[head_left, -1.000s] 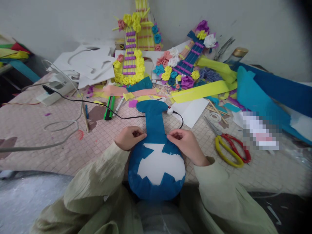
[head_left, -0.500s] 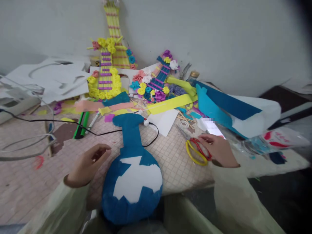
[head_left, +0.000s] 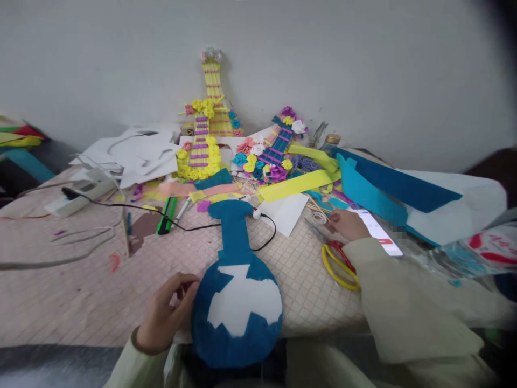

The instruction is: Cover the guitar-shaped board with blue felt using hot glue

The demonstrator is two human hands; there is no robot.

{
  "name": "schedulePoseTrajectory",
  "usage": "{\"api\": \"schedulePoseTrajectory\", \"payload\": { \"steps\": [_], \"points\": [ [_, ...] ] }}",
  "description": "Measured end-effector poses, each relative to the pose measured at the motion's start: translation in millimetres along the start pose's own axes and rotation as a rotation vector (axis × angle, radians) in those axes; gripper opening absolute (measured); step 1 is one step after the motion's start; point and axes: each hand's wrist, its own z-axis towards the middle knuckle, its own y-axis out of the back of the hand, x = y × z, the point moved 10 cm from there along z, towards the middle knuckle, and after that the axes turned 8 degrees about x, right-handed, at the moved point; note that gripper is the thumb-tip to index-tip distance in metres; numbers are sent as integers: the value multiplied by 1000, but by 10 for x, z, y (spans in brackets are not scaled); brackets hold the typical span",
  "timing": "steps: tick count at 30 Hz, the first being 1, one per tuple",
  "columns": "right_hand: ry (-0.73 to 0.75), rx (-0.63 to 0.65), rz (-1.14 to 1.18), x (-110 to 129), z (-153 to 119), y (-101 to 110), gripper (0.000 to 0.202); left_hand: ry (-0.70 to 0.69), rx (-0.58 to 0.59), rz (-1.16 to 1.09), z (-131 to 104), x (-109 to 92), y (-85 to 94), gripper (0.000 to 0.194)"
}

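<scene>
A blue paper-covered, guitar-shaped cutout (head_left: pixel 236 229) with a bare white patch (head_left: pixel 246 302) lies before me, its round end over the table's front edge. My left hand (head_left: pixel 167 312) is at its left edge, fingers loosely bent, thumb and forefinger apart; it appears to touch the rim without gripping. My right hand (head_left: pixel 349 225) reaches just beyond the scissors (head_left: pixel 339 267) with red and yellow handles. Its fingers are drawn together, pointing down by a white tape roll (head_left: pixel 318 217) and thin sticks; whatever is between them is hidden. A lit phone (head_left: pixel 379 234) lies beside that hand.
Small flower-decorated instruments (head_left: pixel 200 143) stand against the wall. Yellow crepe paper (head_left: pixel 299 186) and blue sheets (head_left: pixel 399 180) lie at the back right, a plastic bottle (head_left: pixel 476 248) at the right. A green cutter (head_left: pixel 166 215), black cable (head_left: pixel 189 228) and power strip (head_left: pixel 83 191) are leftward.
My right hand has left the scissors' handles and moved farther in, toward the tape roll. My left hand has come nearer the cutout's lower left edge. The view has shifted.
</scene>
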Motion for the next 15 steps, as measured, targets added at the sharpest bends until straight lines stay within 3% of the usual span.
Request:
{"api": "schedulePoseTrajectory", "payload": {
  "steps": [2,5,9,12,15],
  "points": [
    [-3,5,-4,0,57,-17,8,-38,-42,30,-43,-79,46,17],
    [-9,-30,-17,-43,-33,137,9,-112,-89,56,-78,-261,99,12],
    [-34,-128,-50,72,-513,431,12,-287,-83,145,-42,-600,2,18],
    [192,-145,74,639,-1050,375,20,-418,-48,339,26,-815,-202,27],
    [444,-59,201,1299,-1527,47,23,-442,6,496,131,-868,-408,35]
  ]
}}
